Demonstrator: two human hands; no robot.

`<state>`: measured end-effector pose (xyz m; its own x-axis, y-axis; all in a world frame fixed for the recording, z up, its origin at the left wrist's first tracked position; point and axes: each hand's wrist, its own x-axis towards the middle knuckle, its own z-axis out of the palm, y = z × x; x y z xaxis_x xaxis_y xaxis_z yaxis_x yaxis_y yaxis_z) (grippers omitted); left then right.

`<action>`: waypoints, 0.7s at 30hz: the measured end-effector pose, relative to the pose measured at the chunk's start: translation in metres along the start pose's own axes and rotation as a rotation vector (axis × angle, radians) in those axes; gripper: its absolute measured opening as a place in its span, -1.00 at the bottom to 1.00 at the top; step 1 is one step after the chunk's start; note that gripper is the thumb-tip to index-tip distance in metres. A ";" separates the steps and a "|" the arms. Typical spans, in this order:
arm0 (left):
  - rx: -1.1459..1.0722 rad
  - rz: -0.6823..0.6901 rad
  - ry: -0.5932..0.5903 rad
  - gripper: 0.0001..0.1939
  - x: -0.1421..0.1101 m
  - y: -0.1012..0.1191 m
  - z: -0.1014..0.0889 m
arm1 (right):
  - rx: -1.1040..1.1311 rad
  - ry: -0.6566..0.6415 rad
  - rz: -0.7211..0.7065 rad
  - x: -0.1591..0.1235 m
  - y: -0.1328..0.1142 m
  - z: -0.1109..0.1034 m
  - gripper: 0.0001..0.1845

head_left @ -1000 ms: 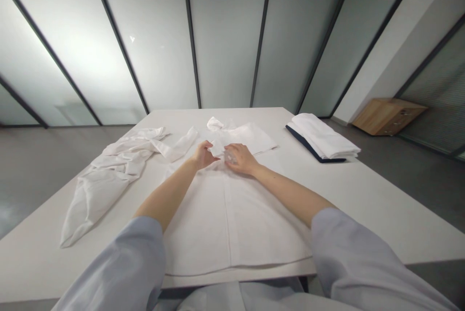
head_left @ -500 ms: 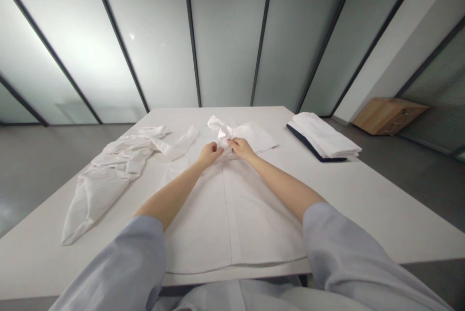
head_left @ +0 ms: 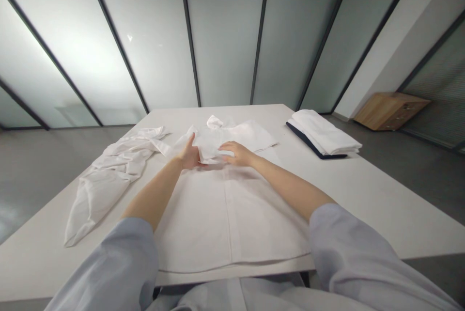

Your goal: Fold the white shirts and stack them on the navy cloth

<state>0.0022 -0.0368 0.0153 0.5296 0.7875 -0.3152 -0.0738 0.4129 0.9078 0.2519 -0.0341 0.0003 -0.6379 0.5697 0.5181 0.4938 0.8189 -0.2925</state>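
Observation:
A white shirt (head_left: 203,219) lies spread before me, its hem along the near table edge and a placket running up its middle. Its collar (head_left: 214,122) is at the far end. My left hand (head_left: 189,156) is at the left of the shirt's upper part, thumb raised and apart; its other fingers are partly hidden by a flap of cloth. Over the middle of the same part, my right hand (head_left: 238,153) has its thumb and fingers apart, with no cloth seen gripped. Both hands touch or nearly touch the fabric.
Another crumpled white garment (head_left: 109,170) lies to the left on the white table (head_left: 363,204). Folded white cloth (head_left: 323,132) is stacked at the right on a dark navy piece (head_left: 312,145). A wooden cabinet (head_left: 390,110) stands on the floor beyond.
My hands were pinching cloth together near the collar; they have come apart and nearer to me. The left has moved left, and the upper cloth has spread flatter.

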 end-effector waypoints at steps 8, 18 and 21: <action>0.075 0.099 0.467 -0.60 0.019 -0.011 -0.009 | -0.171 0.145 0.387 -0.034 0.045 -0.021 -0.75; 0.333 0.006 -0.026 -0.65 -0.041 0.009 -0.042 | -0.305 0.500 0.943 -0.064 0.092 -0.039 -0.56; 0.468 0.008 0.070 -0.72 -0.039 0.004 -0.047 | -0.279 0.429 1.035 -0.067 0.101 -0.038 -0.53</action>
<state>-0.0581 -0.0445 0.0184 0.4714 0.8253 -0.3109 0.3197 0.1686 0.9324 0.3670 0.0075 -0.0330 0.3757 0.8452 0.3800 0.8108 -0.1012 -0.5766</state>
